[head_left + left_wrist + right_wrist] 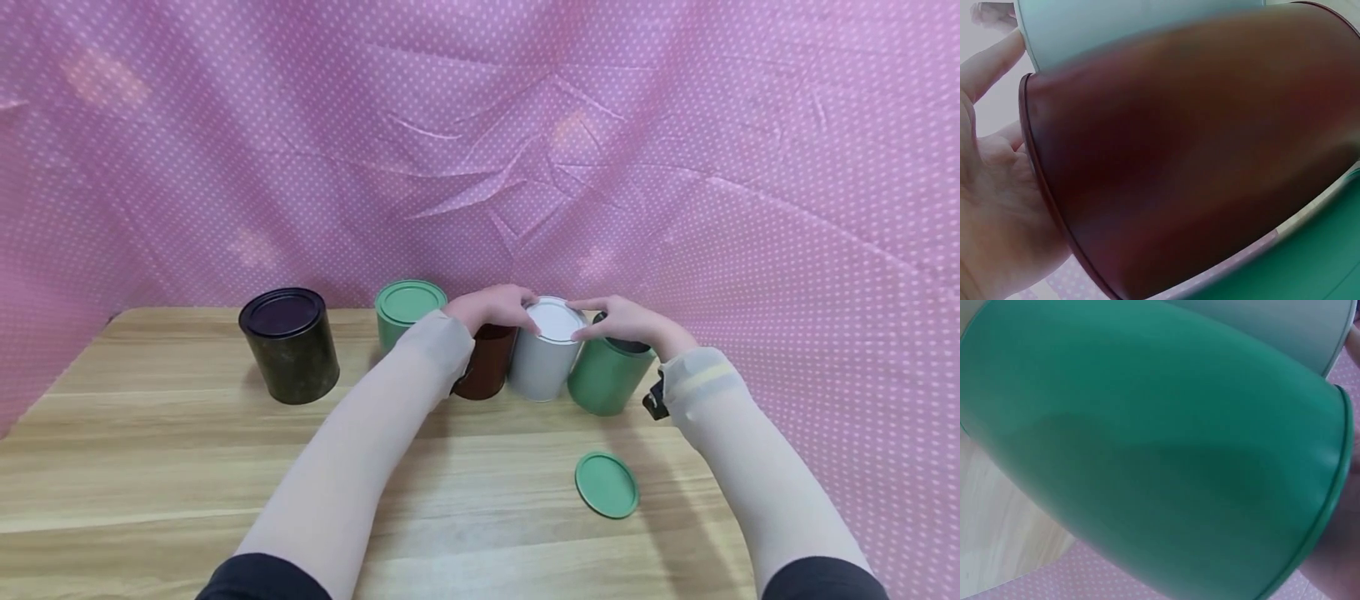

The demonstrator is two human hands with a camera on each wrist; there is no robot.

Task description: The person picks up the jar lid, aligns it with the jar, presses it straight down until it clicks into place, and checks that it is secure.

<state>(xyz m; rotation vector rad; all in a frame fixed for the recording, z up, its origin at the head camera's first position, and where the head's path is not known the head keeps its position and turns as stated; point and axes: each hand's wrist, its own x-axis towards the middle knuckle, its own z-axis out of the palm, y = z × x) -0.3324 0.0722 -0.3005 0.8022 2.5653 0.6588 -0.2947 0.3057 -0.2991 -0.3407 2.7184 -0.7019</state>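
Note:
A white can with a white lid stands between a dark brown can and a green can whose top is uncovered and dark inside. From the left, my left hand reaches over the brown can and grips the white lid's edge with thumb and fingers. My right hand grips the opposite edge, reaching over the open green can. The brown can's side fills most of the left wrist view; the green can's wall fills the right one, largely hiding that hand.
A loose green lid lies on the wooden table in front of the open green can. Farther left stand a lidded green can and a black can with its lid on. Pink dotted cloth hangs behind and at both sides.

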